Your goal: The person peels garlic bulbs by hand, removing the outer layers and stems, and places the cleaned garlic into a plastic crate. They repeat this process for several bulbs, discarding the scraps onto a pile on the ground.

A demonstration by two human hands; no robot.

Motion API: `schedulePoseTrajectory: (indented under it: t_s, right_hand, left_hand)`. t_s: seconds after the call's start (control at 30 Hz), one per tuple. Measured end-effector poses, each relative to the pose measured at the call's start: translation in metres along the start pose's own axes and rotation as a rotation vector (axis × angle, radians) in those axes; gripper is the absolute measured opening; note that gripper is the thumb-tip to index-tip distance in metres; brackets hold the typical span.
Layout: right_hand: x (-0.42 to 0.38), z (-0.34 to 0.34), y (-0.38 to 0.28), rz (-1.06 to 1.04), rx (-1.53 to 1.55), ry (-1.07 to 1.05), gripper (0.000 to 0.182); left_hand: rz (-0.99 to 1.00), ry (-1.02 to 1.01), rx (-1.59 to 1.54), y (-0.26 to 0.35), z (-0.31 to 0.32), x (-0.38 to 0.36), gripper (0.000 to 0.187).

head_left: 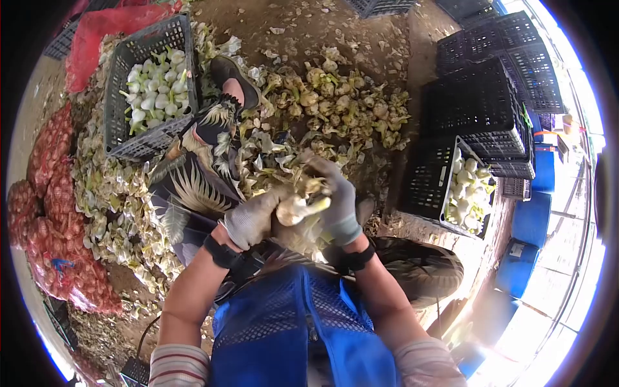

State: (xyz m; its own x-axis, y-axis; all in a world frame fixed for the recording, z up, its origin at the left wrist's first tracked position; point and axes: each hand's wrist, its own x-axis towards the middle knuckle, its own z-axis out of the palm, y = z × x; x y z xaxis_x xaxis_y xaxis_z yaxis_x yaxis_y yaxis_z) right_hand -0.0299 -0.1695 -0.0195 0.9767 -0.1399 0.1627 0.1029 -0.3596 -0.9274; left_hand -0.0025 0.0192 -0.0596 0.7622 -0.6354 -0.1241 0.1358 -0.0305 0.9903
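Note:
In a grey glove, my left hand (253, 218) is closed on a garlic bulb (291, 211) with a short pale green stem, held above my lap. My right hand (335, 203), also gloved, is curled at the bulb's right side, by loose dry husk; motion blurs it, and whether its fingers grip anything is unclear. Beyond the hands lies a pile of untrimmed bulbs (348, 106) on the ground. Peeled husks (261, 145) are strewn around my legs.
A dark crate (116, 97) of white bulbs stands at the upper left, another crate (445, 187) of bulbs at the right. Stacked black crates (467, 106) rise behind it. Red mesh sacks (58, 258) lie far left, blue containers (532, 219) far right.

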Motion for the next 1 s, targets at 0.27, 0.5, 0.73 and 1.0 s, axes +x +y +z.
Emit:
schedulePoseTrajectory:
  t_s: [0.27,0.5,0.73,1.0]
  right_hand:
    - [-0.025,-0.020,0.008,0.422,0.484,-0.197,0.035]
    - [-0.018,-0.020,-0.004,0.479,0.494,-0.106,0.019]
    - [-0.043,-0.021,0.067,0.553,0.746,0.232,0.025]
    - [-0.024,-0.019,0.030,0.802,0.901,0.360,0.027]
  left_hand:
    - [-0.492,-0.111,-0.757,0.027,0.004,0.017,0.031]
    - [-0.241,0.213,-0.352,0.055,0.014,0.018,0.016]
    - [0.295,0.121,0.394,0.083,0.020,-0.018,0.016]
    - [0.229,0.243,0.561,0.046,-0.009,-0.001,0.037]
